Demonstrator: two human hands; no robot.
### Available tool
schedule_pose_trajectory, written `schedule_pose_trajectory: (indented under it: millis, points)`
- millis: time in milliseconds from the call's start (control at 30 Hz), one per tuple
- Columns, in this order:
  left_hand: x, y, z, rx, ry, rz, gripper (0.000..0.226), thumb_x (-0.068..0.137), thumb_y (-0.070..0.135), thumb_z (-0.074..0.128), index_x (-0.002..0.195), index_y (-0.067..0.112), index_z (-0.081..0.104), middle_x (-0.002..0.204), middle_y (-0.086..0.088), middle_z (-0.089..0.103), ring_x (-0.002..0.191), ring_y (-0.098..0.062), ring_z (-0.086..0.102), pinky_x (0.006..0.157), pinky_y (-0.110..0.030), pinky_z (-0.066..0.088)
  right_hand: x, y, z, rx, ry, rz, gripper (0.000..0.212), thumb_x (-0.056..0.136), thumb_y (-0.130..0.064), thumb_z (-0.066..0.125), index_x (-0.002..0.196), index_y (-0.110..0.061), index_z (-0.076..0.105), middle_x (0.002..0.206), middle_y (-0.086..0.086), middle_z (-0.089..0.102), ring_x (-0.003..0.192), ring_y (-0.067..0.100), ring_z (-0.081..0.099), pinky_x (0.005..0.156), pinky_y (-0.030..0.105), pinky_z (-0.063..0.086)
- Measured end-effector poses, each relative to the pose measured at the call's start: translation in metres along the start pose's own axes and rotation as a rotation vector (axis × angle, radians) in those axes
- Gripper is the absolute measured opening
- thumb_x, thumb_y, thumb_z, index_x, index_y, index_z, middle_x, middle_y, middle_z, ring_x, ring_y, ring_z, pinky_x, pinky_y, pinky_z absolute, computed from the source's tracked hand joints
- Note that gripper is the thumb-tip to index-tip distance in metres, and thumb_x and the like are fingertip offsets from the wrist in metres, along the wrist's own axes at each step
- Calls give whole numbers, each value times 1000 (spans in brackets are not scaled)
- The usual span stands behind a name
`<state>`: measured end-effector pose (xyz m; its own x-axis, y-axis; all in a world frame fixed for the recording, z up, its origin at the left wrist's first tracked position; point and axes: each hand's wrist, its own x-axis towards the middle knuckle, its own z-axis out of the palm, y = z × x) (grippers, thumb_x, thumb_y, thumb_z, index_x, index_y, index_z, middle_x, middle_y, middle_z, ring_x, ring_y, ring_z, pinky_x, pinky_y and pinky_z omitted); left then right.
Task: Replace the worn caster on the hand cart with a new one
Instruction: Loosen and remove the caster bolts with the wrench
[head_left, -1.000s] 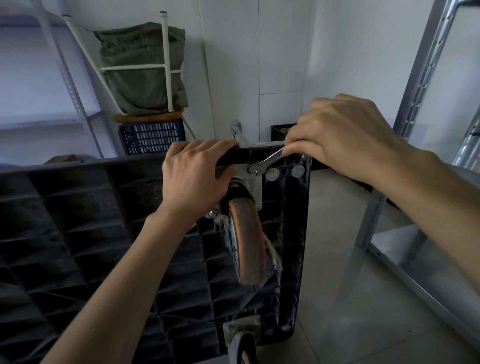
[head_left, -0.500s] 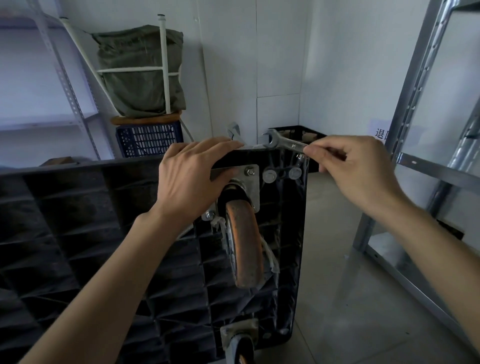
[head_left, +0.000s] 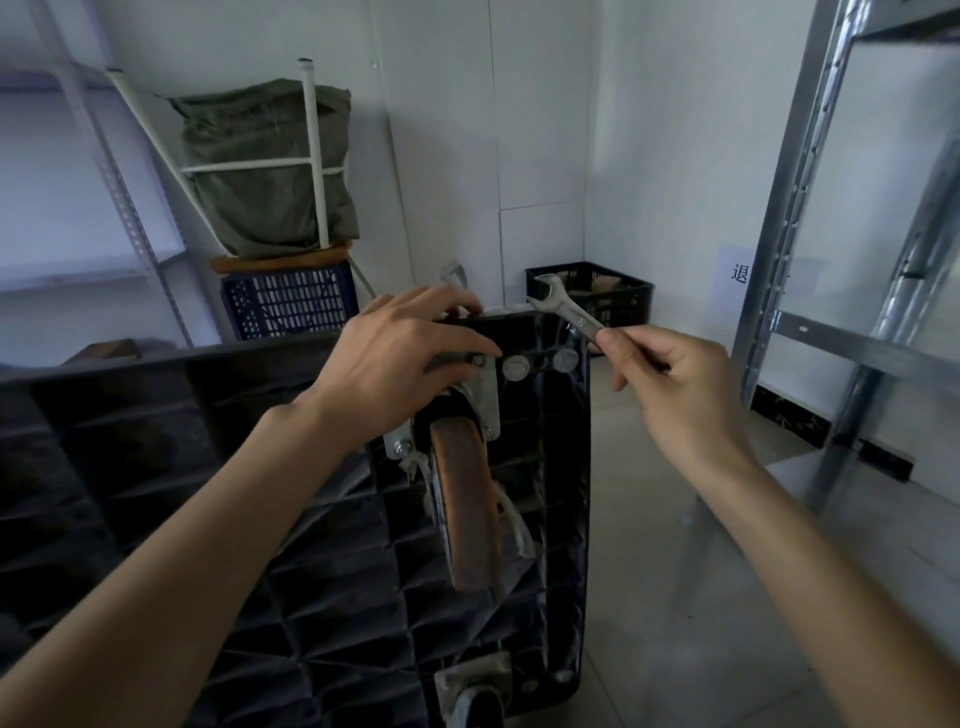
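Caster (head_left: 467, 499) under left hand (head_left: 400, 358) — wrench (head_left: 563, 306) apart.

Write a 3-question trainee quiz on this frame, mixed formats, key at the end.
1. True or false: the wrench is seated on a bolt of the caster.
2. Which hand holds the wrench? A) left B) right C) both
3. Fill in: the left hand rests on the top edge of the ____.

Key
1. False: its open end is up in the air, clear of the bolts.
2. B: the right hand pinches the handle.
3. Cart, tipped on its side, next to the caster's mounting plate.
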<state>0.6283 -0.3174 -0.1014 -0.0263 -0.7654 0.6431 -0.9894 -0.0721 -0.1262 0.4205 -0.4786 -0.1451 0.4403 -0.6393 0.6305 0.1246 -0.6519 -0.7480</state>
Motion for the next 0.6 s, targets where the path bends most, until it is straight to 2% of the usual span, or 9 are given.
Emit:
schedule_pose_trajectory:
  millis: [167, 300, 467, 600]
  points:
    - [2, 0, 3, 28, 34, -2, 19, 84, 30, 79, 101, 37, 78, 124, 13, 60, 110, -14, 58, 86, -37, 48, -6, 4, 2, 32, 6, 8, 21, 99, -34, 62, 82, -30, 73, 62, 0, 60, 45, 5, 35, 44, 19, 27]
    - [3, 1, 4, -5, 67, -32, 19, 78, 33, 84, 94, 29, 75, 118, 13, 62, 107, -13, 60, 81, -35, 47, -9, 7, 5, 15, -1, 7, 24, 100, -36, 60, 83, -26, 75, 66, 5, 62, 47, 6, 36, 46, 24, 29]
    - [5, -2, -3, -11, -13, 25, 25, 86, 34, 76, 110, 40, 74, 127, 13, 58, 114, -11, 55, 82, -31, 41, -13, 11, 8, 19, -7, 21, 21, 99, -38, 61, 85, -29, 75, 64, 1, 62, 47, 5, 38, 46, 22, 30]
    - [4, -6, -6, -72, -49, 15, 20, 84, 33, 76, 104, 34, 76, 127, 12, 57, 114, -12, 57, 84, -38, 52, -15, 14, 11, 20, -6, 18, 19, 99, -37, 63, 84, -33, 74, 61, -4, 61, 51, 3, 44, 50, 18, 33]
